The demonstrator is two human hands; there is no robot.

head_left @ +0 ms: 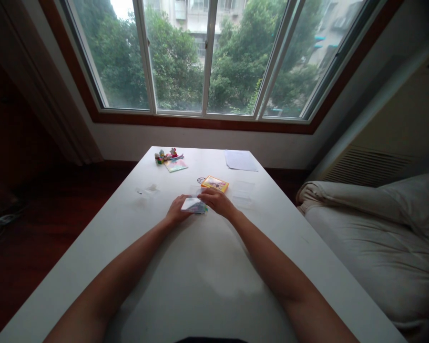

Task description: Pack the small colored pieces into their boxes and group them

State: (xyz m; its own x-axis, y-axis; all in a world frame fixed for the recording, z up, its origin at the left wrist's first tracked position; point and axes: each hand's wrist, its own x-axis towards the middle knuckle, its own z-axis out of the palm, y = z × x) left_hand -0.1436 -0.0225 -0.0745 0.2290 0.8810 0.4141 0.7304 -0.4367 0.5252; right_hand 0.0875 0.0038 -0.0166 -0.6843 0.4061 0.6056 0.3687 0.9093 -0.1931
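Observation:
My left hand [178,208] is closed around the left side of a small flat box [193,205], pale and shiny on top with see-through edges. What lies inside cannot be made out. My right hand [217,200] grips the box's upper right corner, its fingers bent over that edge. A bit of green shows at the box's right side. Just past my right hand lies a yellow-orange picture box [216,183], and a thin dark loop [200,180] rests against its left end. Both hands are low over the middle of the white table [207,267].
Right of my hands lies a clear plastic case [243,191]. Crumpled clear wrapping [149,189] is on the left. Farther back are small colourful figures [160,156], a pastel card [176,165] and white paper sheets [240,160]. A beige sofa [372,238] stands beside the table's right edge.

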